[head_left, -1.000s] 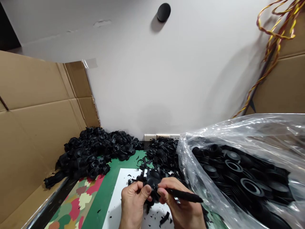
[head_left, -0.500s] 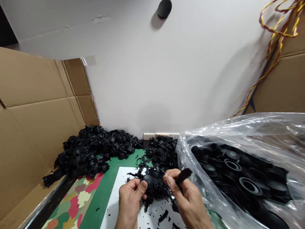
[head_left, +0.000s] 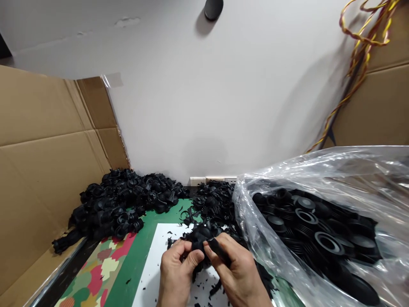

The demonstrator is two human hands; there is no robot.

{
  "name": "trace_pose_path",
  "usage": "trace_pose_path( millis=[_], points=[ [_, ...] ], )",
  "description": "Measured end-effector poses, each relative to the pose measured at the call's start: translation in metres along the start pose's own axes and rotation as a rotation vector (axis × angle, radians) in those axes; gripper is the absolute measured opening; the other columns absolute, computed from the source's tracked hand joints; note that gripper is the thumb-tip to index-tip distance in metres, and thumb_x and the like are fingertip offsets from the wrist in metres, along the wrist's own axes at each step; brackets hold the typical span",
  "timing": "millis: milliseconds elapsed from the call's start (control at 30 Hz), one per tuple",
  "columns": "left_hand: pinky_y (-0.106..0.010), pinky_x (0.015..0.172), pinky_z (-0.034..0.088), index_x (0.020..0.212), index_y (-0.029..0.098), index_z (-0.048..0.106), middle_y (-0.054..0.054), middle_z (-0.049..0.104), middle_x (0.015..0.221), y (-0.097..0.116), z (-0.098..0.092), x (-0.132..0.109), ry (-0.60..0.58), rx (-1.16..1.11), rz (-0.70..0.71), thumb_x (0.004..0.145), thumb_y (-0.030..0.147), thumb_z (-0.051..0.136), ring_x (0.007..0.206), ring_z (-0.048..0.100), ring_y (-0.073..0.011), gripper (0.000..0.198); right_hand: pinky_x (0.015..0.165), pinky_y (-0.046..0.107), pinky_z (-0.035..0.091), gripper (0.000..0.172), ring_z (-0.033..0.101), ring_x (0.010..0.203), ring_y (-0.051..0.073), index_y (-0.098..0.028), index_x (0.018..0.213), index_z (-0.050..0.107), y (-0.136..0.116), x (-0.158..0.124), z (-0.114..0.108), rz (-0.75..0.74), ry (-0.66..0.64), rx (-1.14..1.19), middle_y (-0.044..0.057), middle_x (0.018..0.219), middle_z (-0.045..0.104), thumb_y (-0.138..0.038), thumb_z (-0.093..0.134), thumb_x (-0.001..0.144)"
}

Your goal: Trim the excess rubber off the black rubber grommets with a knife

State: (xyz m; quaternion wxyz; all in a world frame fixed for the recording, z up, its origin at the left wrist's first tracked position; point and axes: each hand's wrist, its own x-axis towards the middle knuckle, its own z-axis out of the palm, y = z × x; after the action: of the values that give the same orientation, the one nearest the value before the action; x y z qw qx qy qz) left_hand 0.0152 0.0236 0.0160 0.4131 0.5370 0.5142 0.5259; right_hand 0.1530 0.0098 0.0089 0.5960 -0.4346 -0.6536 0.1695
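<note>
Pinched between the thumb and fingers of my left hand (head_left: 177, 268) is a small black rubber part (head_left: 198, 246). My right hand (head_left: 238, 266) is closed around a black strip-like thing (head_left: 220, 252), whose exact kind I cannot make out. Its thumb and fingertips meet the rubber part, so both hands are together at the piece. Beneath them lies a white sheet (head_left: 148, 262) strewn with black scraps, and more black rubber bits are bunched just behind the fingers.
Ribbed black rubber parts (head_left: 128, 200) are piled at the left by a cardboard wall (head_left: 47, 157). A heap of black trimmings (head_left: 215, 198) stands behind the hands. On the right, a clear plastic bag (head_left: 249, 221) holds several ribbed parts (head_left: 306, 217). Twisted wires (head_left: 358, 81) hang above.
My right hand has moved left, from apart to touching the piece in my left hand. The strip-like thing has swung from pointing up and right to lying along the fingers.
</note>
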Motion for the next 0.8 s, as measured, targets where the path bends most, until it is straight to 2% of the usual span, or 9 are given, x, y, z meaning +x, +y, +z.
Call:
trace_pose_path(
  millis=[233, 400, 567, 700, 800],
  points=[
    [-0.025, 0.060, 0.044, 0.053, 0.019, 0.066, -0.003, 0.058, 0.060, -0.005, 0.002, -0.003, 0.016, 0.150, 0.183, 0.068, 0.050, 0.070, 0.066, 0.053, -0.0214, 0.035, 0.045, 0.018, 0.042, 0.023, 0.052, 0.047, 0.012, -0.021, 0.060, 0.055, -0.002, 0.004, -0.001, -0.005, -0.016, -0.058, -0.002, 0.056, 0.052, -0.019, 0.051, 0.083],
    [-0.025, 0.059, 0.046, 0.060, 0.020, 0.067, -0.003, 0.060, 0.065, -0.006, 0.001, -0.006, -0.032, 0.216, 0.327, 0.078, 0.044, 0.063, 0.066, 0.055, -0.0203, 0.030, 0.046, 0.018, 0.041, 0.021, 0.051, 0.048, 0.012, -0.020, 0.059, 0.052, -0.002, 0.005, -0.003, 0.043, -0.067, -0.089, -0.002, 0.055, 0.052, -0.015, 0.049, 0.080],
    [-0.026, 0.064, 0.044, 0.067, 0.021, 0.067, -0.003, 0.060, 0.069, -0.006, -0.002, -0.007, -0.060, 0.310, 0.452, 0.083, 0.035, 0.059, 0.069, 0.055, -0.0201, 0.023, 0.046, 0.018, 0.040, 0.019, 0.051, 0.049, 0.012, -0.021, 0.057, 0.048, -0.006, 0.007, -0.003, 0.055, -0.119, -0.131, -0.001, 0.055, 0.051, -0.011, 0.045, 0.073],
    [-0.027, 0.063, 0.042, 0.060, 0.020, 0.065, -0.003, 0.059, 0.066, -0.003, -0.001, -0.007, -0.067, 0.293, 0.362, 0.082, 0.041, 0.058, 0.068, 0.053, -0.0206, 0.031, 0.046, 0.021, 0.040, 0.011, 0.054, 0.049, 0.015, -0.021, 0.062, 0.050, -0.002, 0.004, 0.002, 0.002, -0.077, -0.289, 0.000, 0.058, 0.054, -0.013, 0.045, 0.067],
    [-0.027, 0.064, 0.043, 0.059, 0.019, 0.064, -0.004, 0.059, 0.069, -0.003, 0.001, -0.006, -0.049, 0.188, 0.207, 0.079, 0.048, 0.059, 0.070, 0.053, -0.0215, 0.035, 0.047, 0.024, 0.040, 0.009, 0.055, 0.049, 0.016, -0.020, 0.066, 0.052, 0.007, 0.005, -0.001, 0.082, -0.005, -0.364, 0.002, 0.061, 0.056, -0.018, 0.045, 0.070]
  ],
)
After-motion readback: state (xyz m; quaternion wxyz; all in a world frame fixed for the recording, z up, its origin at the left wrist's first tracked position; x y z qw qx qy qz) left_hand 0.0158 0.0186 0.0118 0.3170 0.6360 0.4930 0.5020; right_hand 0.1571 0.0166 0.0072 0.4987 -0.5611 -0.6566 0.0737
